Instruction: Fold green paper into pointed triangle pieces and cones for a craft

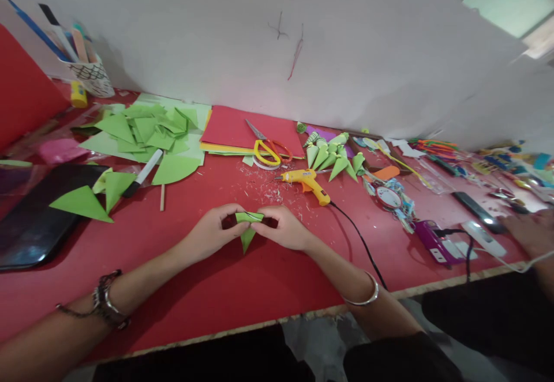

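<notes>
Between both hands, over the red table (182, 292), I hold a piece of green paper (248, 239) that tapers to a point at the bottom. My left hand (217, 232) pinches its left edge between thumb and fingers. On the opposite edge, my right hand (283, 227) grips it the same way. A dark line shows along the top of the paper. Just beyond my right hand lies a yellow hot glue gun (306, 183) with a black cord, among small scraps. Scissors (269, 150) with yellow and orange handles rest behind it.
Green paper pieces (149, 128) are heaped at the back left, by a marker (143, 173) and a dark tablet-like slab (32, 226). Several green paper cones (331, 154) lie back right. A purple power strip (437, 242) sits right, near another person's hand (530, 229). A pen cup (92, 76) stands far left.
</notes>
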Available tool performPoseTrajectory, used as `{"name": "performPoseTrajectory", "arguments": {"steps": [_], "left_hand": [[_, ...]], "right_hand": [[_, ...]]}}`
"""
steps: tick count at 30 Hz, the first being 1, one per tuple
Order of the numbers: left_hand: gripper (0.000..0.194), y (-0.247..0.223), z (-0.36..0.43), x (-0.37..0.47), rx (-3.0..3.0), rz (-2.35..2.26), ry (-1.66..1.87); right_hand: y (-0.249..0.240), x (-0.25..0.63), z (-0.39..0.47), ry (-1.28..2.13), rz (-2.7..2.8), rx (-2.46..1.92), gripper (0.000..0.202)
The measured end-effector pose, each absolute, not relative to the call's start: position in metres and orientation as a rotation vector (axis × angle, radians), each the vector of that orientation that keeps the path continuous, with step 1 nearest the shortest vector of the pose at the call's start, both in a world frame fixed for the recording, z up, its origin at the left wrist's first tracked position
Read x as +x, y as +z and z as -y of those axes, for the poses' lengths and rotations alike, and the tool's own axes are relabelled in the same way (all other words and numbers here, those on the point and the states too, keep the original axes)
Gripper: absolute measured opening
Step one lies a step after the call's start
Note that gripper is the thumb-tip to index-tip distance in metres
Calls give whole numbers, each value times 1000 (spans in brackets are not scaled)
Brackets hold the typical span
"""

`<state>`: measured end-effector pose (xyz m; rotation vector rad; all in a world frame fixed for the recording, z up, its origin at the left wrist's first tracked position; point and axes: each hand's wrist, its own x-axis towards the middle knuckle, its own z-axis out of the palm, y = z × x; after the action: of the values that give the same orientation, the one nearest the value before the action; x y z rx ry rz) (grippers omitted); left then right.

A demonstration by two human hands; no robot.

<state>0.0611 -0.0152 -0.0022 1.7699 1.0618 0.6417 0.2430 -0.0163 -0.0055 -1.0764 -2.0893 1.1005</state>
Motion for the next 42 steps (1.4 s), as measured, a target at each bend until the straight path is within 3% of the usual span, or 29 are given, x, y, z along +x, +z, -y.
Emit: {"name": "performPoseTrajectory", "arguments": {"steps": [12,19,37,42], "left_hand": [[31,-4,16,59,1730,-1049,765],[20,-1,16,58,1759,-1089,793],[24,5,2,44,1745,-1258,905],[22,11,5,48,1852,-1137,785]], "right_hand": [[-6,243,16,1197,2053,-1045,21],[-6,243,15,1291,2058,-989,17],[-10,244,15,1235,2109,-1034,19],[-9,245,15,1203,2142,-1009,21]]}}
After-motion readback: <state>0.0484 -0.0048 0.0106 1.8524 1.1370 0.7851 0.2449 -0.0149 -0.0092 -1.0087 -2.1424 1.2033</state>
